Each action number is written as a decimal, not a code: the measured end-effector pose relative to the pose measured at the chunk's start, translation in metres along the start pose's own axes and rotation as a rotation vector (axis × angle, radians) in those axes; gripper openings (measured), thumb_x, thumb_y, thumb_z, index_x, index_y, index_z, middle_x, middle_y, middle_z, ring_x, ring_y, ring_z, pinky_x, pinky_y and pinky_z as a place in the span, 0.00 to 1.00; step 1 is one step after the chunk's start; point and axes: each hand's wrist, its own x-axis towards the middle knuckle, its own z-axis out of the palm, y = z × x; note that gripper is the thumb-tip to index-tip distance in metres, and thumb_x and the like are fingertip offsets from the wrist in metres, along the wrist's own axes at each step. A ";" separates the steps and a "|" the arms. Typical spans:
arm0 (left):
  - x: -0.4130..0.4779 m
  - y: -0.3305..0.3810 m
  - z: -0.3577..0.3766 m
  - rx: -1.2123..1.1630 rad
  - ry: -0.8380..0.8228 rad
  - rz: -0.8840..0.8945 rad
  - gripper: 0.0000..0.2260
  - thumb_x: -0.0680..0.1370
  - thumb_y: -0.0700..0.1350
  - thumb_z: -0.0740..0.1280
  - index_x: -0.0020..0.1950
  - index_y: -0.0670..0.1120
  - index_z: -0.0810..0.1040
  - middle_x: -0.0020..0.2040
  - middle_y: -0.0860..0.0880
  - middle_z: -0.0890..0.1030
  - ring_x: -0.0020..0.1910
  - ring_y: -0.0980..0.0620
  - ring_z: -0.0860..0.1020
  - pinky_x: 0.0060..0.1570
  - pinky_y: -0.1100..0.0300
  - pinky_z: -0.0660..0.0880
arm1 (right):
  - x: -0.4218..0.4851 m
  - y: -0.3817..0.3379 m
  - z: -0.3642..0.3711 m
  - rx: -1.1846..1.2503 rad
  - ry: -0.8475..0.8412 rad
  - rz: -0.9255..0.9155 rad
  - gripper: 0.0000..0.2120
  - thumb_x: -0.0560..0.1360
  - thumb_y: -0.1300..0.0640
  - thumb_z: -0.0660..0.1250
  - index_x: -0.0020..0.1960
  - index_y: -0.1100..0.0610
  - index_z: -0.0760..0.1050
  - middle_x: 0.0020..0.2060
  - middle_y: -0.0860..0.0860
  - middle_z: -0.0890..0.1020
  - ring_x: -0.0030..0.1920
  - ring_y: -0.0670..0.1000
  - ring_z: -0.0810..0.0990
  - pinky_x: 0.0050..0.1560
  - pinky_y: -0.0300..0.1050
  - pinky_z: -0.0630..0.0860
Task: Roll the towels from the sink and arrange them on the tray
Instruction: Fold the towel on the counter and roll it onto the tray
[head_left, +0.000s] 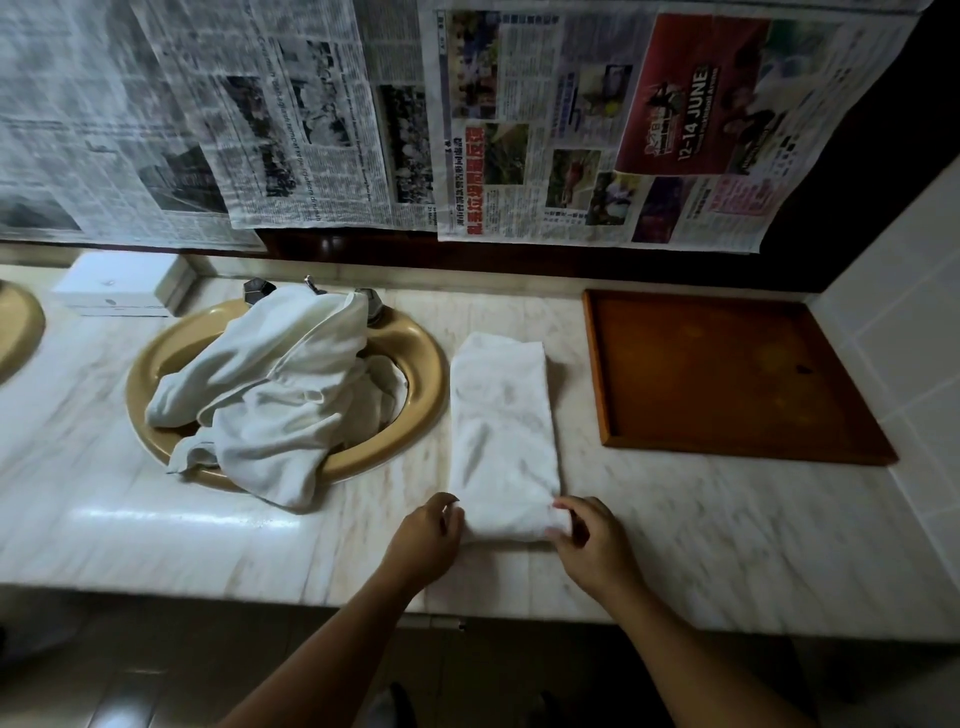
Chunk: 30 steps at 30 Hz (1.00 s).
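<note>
Our left grip (427, 535) and right grip (592, 543) meet at the near end of a long, white, folded terry towel (503, 431). The left fingers curl against its near left corner. The right thumb and fingers pinch the near right corner, where the cloth is bunched up into a thick lip. Both are closed on the cloth, each at one side of that near edge.

From the grips the towel runs straight away from us, flat on the pale veined marble surface (691, 525), its long edges roughly parallel and its far end squared off. A band of bare marble lies between the grips and the front edge of the surface.

Just right of the towel there is a strip of bare marble, then the left rim of a flat, square, reddish-brown wooden tray (593, 364). The tray sits beyond and to the right of the right grip, with its right side close to the white tiled wall (914, 322).

Beyond and to the left of the left grip is an oval tan ceramic sink (422, 364), its rim near the towel's left edge. A heap of crumpled white towels (270, 395) fills the basin, and one corner spills over the near rim onto the marble.
</note>
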 end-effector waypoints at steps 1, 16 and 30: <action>-0.001 0.001 0.000 -0.012 0.002 -0.007 0.13 0.84 0.54 0.60 0.65 0.52 0.74 0.47 0.48 0.84 0.46 0.48 0.82 0.51 0.50 0.79 | -0.002 0.003 -0.002 -0.018 -0.037 -0.012 0.19 0.73 0.54 0.76 0.62 0.45 0.77 0.55 0.40 0.77 0.54 0.40 0.76 0.55 0.32 0.73; -0.019 -0.027 -0.006 0.450 0.116 0.476 0.24 0.79 0.63 0.65 0.71 0.53 0.72 0.71 0.53 0.74 0.60 0.51 0.77 0.54 0.54 0.79 | 0.011 0.000 -0.008 -0.045 -0.179 0.097 0.16 0.80 0.58 0.67 0.67 0.51 0.75 0.58 0.44 0.75 0.59 0.47 0.76 0.57 0.38 0.71; -0.002 -0.013 -0.015 0.279 -0.014 0.383 0.18 0.81 0.56 0.66 0.69 0.52 0.75 0.64 0.53 0.78 0.58 0.49 0.79 0.53 0.52 0.79 | 0.000 -0.007 -0.003 -0.009 0.040 0.036 0.15 0.76 0.58 0.73 0.60 0.47 0.75 0.57 0.42 0.71 0.51 0.44 0.78 0.50 0.35 0.78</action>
